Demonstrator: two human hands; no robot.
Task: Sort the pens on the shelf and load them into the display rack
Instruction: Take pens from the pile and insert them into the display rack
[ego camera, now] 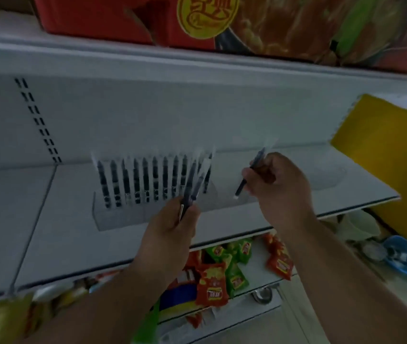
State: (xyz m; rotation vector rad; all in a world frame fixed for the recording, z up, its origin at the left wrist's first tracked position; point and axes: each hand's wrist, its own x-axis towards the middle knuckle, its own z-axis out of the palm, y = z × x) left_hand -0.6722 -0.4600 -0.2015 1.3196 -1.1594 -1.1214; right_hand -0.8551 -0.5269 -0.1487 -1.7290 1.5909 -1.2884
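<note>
One pen (248,175) is pinched mid-barrel in the right hand (280,187); a small bunch (192,187) is gripped by the left hand (172,227). Just left, the display rack (147,209) is nearly filled. Light, stiff, slippery barrels, best held mid-shaft.

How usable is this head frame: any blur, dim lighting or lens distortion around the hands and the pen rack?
Head view: dim and bluish overall; wide-angle bend curves the shelf edge; the left hand and right hand are soft but readable; the single pen and clear pen rack lack fine detail; the corners smear.
</note>
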